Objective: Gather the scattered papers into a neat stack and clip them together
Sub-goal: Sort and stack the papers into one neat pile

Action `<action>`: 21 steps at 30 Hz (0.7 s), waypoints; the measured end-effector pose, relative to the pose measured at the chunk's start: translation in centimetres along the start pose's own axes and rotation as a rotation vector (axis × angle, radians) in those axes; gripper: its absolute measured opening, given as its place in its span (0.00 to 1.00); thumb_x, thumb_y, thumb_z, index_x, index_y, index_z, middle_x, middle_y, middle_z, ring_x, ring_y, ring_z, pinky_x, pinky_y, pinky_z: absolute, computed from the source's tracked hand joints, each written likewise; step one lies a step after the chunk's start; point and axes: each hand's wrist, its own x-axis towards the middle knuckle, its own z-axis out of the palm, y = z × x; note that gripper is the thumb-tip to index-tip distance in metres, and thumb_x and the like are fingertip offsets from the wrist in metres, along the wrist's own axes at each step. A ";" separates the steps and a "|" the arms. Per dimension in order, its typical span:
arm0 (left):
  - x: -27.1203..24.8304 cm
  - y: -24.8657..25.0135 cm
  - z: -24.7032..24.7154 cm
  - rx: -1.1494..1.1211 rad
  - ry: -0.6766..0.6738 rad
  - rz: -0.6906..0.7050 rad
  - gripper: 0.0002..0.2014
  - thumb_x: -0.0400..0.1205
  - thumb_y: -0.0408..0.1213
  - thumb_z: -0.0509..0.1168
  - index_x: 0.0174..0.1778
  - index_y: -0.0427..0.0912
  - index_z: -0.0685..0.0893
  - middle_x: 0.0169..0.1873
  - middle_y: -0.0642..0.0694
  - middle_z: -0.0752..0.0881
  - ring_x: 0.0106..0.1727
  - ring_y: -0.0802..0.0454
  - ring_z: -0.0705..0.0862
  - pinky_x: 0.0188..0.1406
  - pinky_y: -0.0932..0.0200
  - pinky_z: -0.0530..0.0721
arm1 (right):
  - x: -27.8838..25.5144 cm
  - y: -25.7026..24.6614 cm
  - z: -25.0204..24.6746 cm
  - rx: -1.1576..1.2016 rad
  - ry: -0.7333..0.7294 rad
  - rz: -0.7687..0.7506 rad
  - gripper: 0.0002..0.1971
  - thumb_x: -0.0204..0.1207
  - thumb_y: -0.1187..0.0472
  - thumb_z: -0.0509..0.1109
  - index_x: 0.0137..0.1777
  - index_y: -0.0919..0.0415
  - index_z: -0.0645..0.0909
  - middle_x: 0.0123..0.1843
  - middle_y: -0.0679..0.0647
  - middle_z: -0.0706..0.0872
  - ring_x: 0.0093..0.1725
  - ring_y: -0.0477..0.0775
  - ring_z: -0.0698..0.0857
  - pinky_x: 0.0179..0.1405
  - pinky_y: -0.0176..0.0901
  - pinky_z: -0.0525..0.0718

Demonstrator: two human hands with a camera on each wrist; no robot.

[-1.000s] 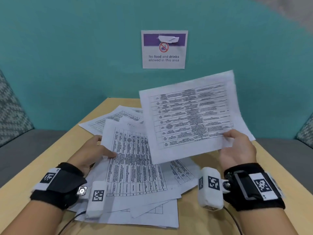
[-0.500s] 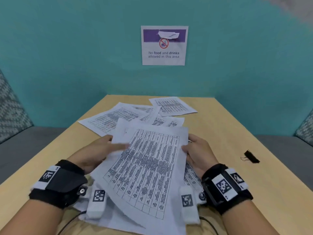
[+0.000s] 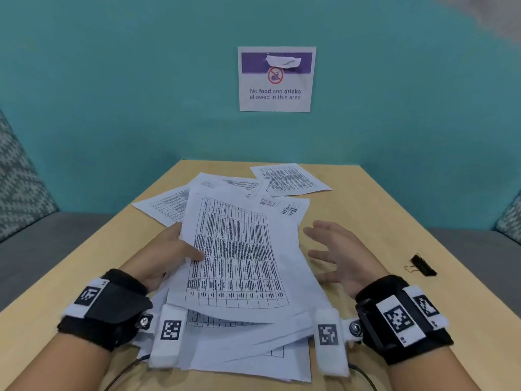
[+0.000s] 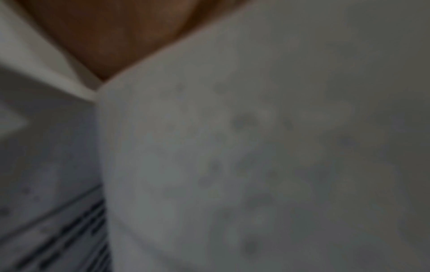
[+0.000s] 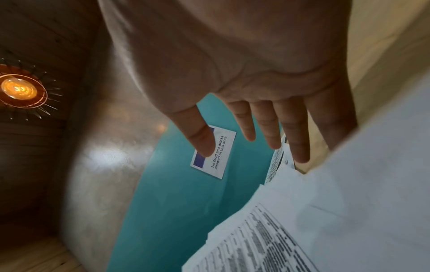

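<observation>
Several printed white sheets with tables form a loose, fanned pile of papers (image 3: 236,258) in front of me on the wooden table (image 3: 366,215). My left hand (image 3: 174,249) grips the pile's left edge, thumb on the top sheet. My right hand (image 3: 332,249) hovers just right of the pile with fingers straight and spread, holding nothing; the right wrist view shows the same open right hand (image 5: 256,119) above the papers (image 5: 349,211). More loose sheets (image 3: 290,179) lie farther back. A small black binder clip (image 3: 423,265) lies at the right. The left wrist view is blurred paper (image 4: 256,147).
A teal wall with a "No food and drinks" sign (image 3: 276,79) closes the far end of the table. Grey upholstered benches (image 3: 42,244) run along both sides. Bare tabletop stretches between the pile and the clip.
My right hand laid its raised sheet onto the pile, let go and drew away to the right with fingers spread. The left hand kept its hold on the pile.
</observation>
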 end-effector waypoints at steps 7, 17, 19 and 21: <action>-0.7 0.5 0.1 -0.055 -0.011 0.082 0.42 0.75 0.04 0.63 0.76 0.53 0.79 0.65 0.40 0.92 0.62 0.33 0.92 0.60 0.29 0.90 | -0.4 0.2 -0.2 -0.074 -0.033 -0.010 0.28 0.74 0.48 0.77 0.73 0.46 0.73 0.69 0.48 0.80 0.67 0.55 0.80 0.51 0.55 0.90; -2.4 3.0 0.7 -0.339 0.172 0.473 0.31 0.70 0.12 0.70 0.64 0.45 0.87 0.59 0.48 0.95 0.63 0.45 0.93 0.61 0.47 0.87 | -1.1 -0.4 0.8 0.101 -0.113 -0.344 0.14 0.81 0.72 0.68 0.63 0.60 0.86 0.53 0.56 0.94 0.51 0.59 0.93 0.53 0.53 0.91; -2.9 3.4 1.3 -0.327 0.218 0.580 0.23 0.77 0.19 0.71 0.57 0.53 0.91 0.56 0.54 0.96 0.61 0.53 0.93 0.59 0.54 0.88 | -1.5 -0.6 1.4 0.033 0.005 -0.551 0.13 0.81 0.71 0.68 0.60 0.56 0.87 0.53 0.52 0.94 0.53 0.56 0.93 0.57 0.55 0.90; -3.5 4.0 1.8 -0.359 0.258 0.659 0.18 0.81 0.26 0.70 0.58 0.54 0.90 0.58 0.56 0.95 0.62 0.56 0.92 0.61 0.58 0.90 | -2.1 -0.9 2.0 0.020 0.068 -0.707 0.13 0.82 0.70 0.69 0.59 0.54 0.87 0.54 0.50 0.94 0.54 0.52 0.92 0.56 0.50 0.89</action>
